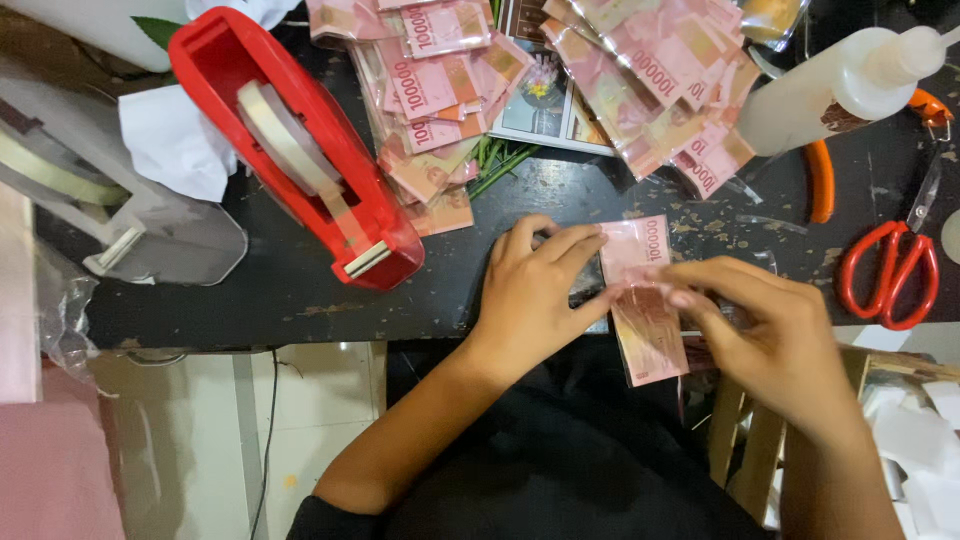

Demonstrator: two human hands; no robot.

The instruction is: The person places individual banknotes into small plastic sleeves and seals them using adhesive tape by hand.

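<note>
Pinning a pink banknote (pixel 640 300) flat at the near edge of the black tabletop (pixel 280 290), the left hand (pixel 530 295) presses with spread fingers, probably to steady it, while the right hand (pixel 765 325) pinches its thin, crinkly paper. Glossy red tape dispenser (pixel 300 150) sits left, more pink notes (pixel 560 80) behind, orange scissors (pixel 890 270) off right.
</note>
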